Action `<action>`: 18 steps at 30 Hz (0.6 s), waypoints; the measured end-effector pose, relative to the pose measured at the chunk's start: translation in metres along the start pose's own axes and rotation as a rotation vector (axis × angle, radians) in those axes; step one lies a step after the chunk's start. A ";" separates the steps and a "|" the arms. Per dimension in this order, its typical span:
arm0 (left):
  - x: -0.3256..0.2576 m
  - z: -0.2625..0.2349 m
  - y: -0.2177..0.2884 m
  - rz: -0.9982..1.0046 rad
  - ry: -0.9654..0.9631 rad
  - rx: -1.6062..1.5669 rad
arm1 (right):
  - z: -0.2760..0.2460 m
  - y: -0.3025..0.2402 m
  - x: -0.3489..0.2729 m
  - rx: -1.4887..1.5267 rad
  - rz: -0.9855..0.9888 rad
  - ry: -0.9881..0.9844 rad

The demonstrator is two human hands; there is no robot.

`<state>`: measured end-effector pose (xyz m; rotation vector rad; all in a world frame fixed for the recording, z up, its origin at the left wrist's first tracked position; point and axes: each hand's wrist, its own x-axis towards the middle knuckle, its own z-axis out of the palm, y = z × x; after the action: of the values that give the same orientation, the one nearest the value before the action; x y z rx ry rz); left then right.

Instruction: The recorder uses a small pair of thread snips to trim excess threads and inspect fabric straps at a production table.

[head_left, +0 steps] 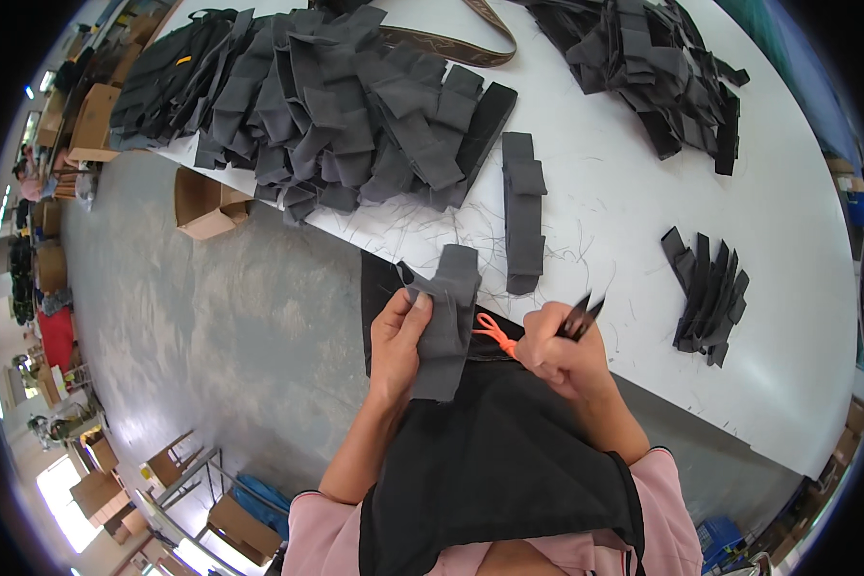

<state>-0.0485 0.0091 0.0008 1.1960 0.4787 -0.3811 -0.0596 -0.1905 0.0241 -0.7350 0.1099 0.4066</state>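
Pinched between the thumb and fingers of my left hand (399, 336) is a dark grey fabric piece (444, 331), held up at the table's near edge with its lower end hanging down. My right hand (562, 353) is closed round black thread snips (582, 319). Their two pointed blades stick out past my fist, a little apart, and an orange cord loop (494, 332) dangles from the fist's other side. Just beyond my hands, a single folded grey strip (523, 213) lies on the white table (616, 206). Loose thread ends are scattered around it.
A large heap of grey fabric strips (326, 106) covers the table's far left. Another dark pile (643, 67) sits at the far right, and a small bundle of strips (708, 300) lies nearer. A brown patterned strap (461, 48) curves behind. Cardboard box (209, 206) is beside the table.
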 end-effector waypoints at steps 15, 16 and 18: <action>-0.007 0.009 0.010 0.095 0.141 0.032 | 0.011 0.014 -0.001 -1.165 -0.306 0.094; -0.007 0.008 0.009 0.097 0.143 0.030 | 0.010 0.014 -0.001 -1.203 -0.334 0.090; -0.006 0.002 0.006 0.127 0.123 0.069 | 0.009 0.014 -0.001 -1.241 -0.359 0.084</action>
<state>-0.0503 0.0090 0.0100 1.3150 0.4954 -0.2176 -0.0664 -0.1752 0.0218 -1.9583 -0.2261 0.0512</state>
